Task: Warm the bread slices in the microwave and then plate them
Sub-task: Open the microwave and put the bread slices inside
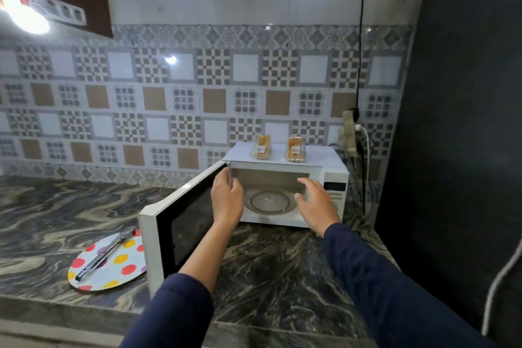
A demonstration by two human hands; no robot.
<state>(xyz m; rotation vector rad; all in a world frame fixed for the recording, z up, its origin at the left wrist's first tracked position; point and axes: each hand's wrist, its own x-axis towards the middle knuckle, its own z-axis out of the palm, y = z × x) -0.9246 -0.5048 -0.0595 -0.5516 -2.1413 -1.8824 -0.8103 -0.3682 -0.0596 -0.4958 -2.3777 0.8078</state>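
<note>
Marbled worktop (268, 271); white microwave (285, 167), door (172, 234) swung open, cavity empty. Spotted plate (113, 263) with tongs (100, 256) left. Two bread packs (278, 148) atop microwave. Left hand (227, 198), right hand (316, 203): each grip spread, empty, before cavity.

Bread packs (264, 147) atop microwave (333, 178); plate (113, 268) left (tongs (100, 257) on it).

The white microwave (285, 192) sits on the counter with its door (183, 220) swung wide open and nothing on its round glass tray (268, 200). Two clear packs of bread slices (262, 147) stand upright on top. A spotted plate (108, 263) lies to its left.
</note>
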